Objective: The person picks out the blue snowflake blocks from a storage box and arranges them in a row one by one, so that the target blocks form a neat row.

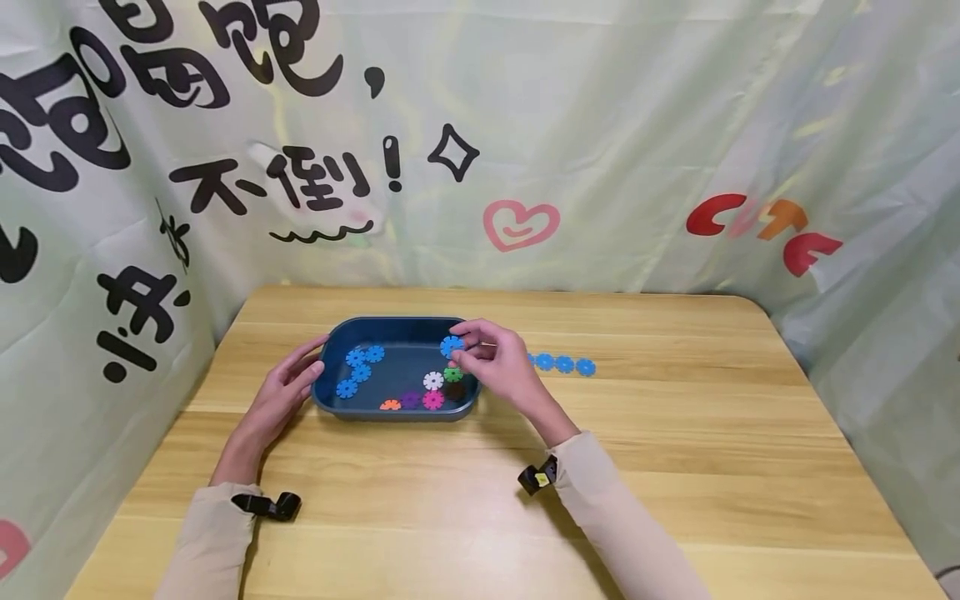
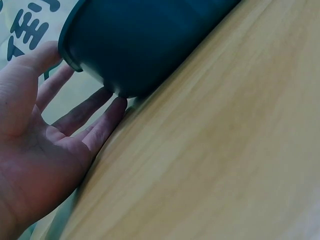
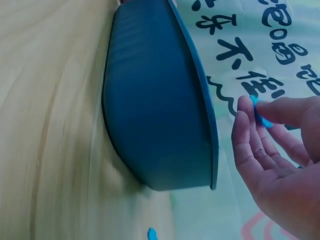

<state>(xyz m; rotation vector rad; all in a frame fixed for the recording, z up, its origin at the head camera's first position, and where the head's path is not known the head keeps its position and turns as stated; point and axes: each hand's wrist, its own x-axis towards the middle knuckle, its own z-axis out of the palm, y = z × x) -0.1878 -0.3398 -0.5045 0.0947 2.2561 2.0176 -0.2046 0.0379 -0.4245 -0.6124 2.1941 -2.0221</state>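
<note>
My right hand (image 1: pixel 498 362) pinches a blue snowflake-shaped plastic disc (image 1: pixel 452 347) between thumb and fingers, above the right end of a dark blue tray (image 1: pixel 397 413). The right wrist view shows this blue disc (image 3: pixel 262 116) edge-on, held higher than the tray rim. At the tray's left end, my left hand (image 1: pixel 281 392) holds the side, thumb at the rim and fingers against the outer wall (image 2: pixel 125 50). Inside the tray lie several blue discs (image 1: pixel 362 372) on the left. A white disc (image 1: pixel 432 381), green disc (image 1: pixel 453 374), pink disc (image 1: pixel 432 400), purple disc (image 1: pixel 410 400) and orange disc (image 1: pixel 390 405) lie toward the right.
Several blue discs (image 1: pixel 565 364) form a row on the wooden table (image 1: pixel 675 433), right of the tray; my right hand hides the row's left end. A printed cloth (image 1: pixel 600 150) hangs behind the table and along its sides.
</note>
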